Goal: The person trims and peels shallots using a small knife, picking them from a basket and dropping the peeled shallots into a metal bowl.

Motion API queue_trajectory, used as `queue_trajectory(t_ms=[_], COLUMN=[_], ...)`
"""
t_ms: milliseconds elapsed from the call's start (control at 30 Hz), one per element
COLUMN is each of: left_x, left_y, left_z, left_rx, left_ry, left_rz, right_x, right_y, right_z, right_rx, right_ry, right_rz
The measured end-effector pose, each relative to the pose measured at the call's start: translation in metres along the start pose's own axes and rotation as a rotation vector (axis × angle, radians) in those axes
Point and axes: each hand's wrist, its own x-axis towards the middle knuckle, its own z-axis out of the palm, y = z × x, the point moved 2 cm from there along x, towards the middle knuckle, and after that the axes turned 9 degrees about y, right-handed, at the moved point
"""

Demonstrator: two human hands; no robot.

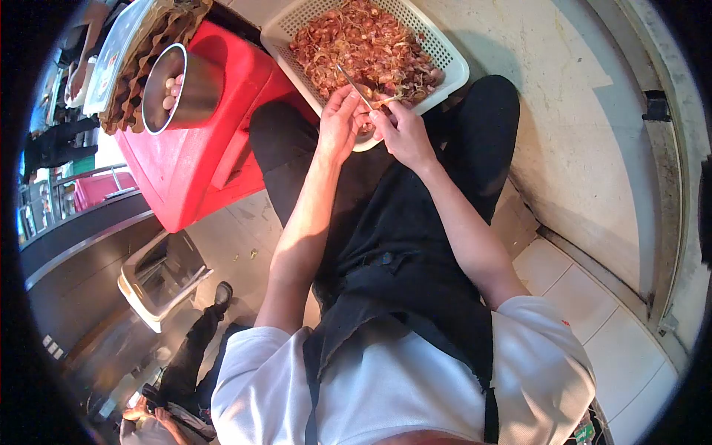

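Left of the grip we see a red plastic box [170,174], bearing a steel pot [199,85] with a few pale bulbs inside; beyond the pot lie a rough, dimpled cardboard tray [162,37] and a clear container [119,55]. The left knee [278,141] and right knee [493,119], in dark cloth, flank the hands, and a smooth pale panel [578,96] rises further right.

The white basket [458,73] sits under and ahead of the grip, its near corner showing between the wrists. Room for our hands lies above its rim, between the knees. Its walls are perforated plastic; papery, reddish bulbs [356,41] heap just beyond the fingers.

Our right hand [404,133] appears to pinch the knife [352,81], whose slim blade points forward past the left hand [343,122]. Those left fingers curl close beside it; we cannot tell whether they pinch a bulb.
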Motion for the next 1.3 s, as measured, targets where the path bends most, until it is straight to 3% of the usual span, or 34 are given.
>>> queue_trajectory(t_ms=[167, 267, 667, 867, 1067, 1300], left_x=[-0.001, 0.001, -0.003, -0.006, -0.011, -0.008], left_y=[0.001, -0.001, -0.004, -0.004, 0.000, -0.004], left_z=[-0.001, -0.003, 0.001, 0.007, 0.010, 0.005], left_rx=[-0.047, -0.076, 0.047, 0.136, 0.345, 0.348], left_ry=[-0.040, -0.056, 0.059, 0.025, 0.016, -0.044], left_rz=[0.005, 0.032, 0.101, 0.192, 0.276, 0.241], right_x=[0.002, 0.002, 0.005, 0.013, 0.013, 0.017], right_y=[0.002, 0.008, 0.005, 0.014, 0.005, 0.010], right_z=[-0.001, 0.003, 0.006, 0.008, 0.005, 0.005], right_rx=[-0.081, -0.143, -0.150, -0.051, 0.221, 0.501], right_ry=[0.020, 0.080, 0.126, 0.145, 0.055, 0.015], right_rz=[-0.044, -0.189, -0.134, -0.208, 0.171, 0.323])
